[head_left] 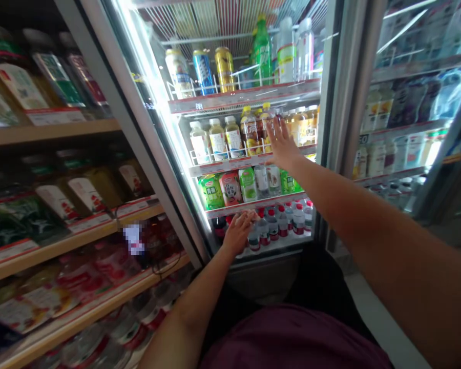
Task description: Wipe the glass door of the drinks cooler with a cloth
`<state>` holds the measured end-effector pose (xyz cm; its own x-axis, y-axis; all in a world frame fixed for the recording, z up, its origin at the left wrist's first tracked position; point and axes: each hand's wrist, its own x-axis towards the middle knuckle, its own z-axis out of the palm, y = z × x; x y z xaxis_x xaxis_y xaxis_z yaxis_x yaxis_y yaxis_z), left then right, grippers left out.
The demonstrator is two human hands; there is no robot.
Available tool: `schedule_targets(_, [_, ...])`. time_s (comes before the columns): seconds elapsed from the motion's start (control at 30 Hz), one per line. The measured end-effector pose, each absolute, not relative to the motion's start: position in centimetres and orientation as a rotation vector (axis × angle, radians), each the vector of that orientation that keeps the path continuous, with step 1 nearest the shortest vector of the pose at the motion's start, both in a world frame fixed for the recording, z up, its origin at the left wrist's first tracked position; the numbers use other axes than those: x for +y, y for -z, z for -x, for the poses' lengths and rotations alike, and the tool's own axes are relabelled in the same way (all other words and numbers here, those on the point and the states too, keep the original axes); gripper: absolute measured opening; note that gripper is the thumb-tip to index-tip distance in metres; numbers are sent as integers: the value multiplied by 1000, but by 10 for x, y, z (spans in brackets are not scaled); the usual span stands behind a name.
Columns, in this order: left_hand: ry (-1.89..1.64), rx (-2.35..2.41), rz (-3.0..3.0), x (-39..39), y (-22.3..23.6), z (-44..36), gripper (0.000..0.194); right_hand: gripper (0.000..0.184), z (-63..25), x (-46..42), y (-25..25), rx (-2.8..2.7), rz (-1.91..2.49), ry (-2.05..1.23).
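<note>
My right hand (280, 142) is stretched out with fingers spread flat, at the row of yellow-capped drink bottles (233, 136) on the second shelf of the open fridge. It holds nothing. My left hand (238, 231) reaches lower, fingers loosely curled at the red-capped water bottles (282, 221) on the bottom shelf; whether it grips one is hidden. Green and pink labelled bottles (230, 188) stand on the shelf between the two hands.
The fridge door (138, 118) stands open to the left. Cans and a green bottle (262, 48) fill the top shelf. Wooden shelves (61, 246) with packaged goods run along the left. A second closed fridge (407, 113) stands at the right.
</note>
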<state>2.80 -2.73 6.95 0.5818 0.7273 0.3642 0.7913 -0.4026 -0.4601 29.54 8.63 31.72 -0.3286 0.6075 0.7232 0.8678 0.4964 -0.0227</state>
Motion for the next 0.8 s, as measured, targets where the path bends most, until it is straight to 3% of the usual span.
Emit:
schedule_targets(0.23, [252,-1271,2144,-28,-98,-49,55,128,-298,79,-301,-2027,1141,441])
schedule_targets(0.47, [490,-1437,2094,-24,-122,-74,56,77,-295,39,-224,-2221,770,431])
schedule_targets(0.53, [651,-1458,2104,-19,-123,-81,55,71,-290,27,-196,-2324,603,399])
schedule_targets(0.67, [1007,-1386,2119,-6,-125,-94,54,82,-269,19,-156,-2296,511,197])
schedule_targets(0.8, [1129,-1368,2132,3,-131,-102,55,90,-243,29,-143,-2179,452,-21])
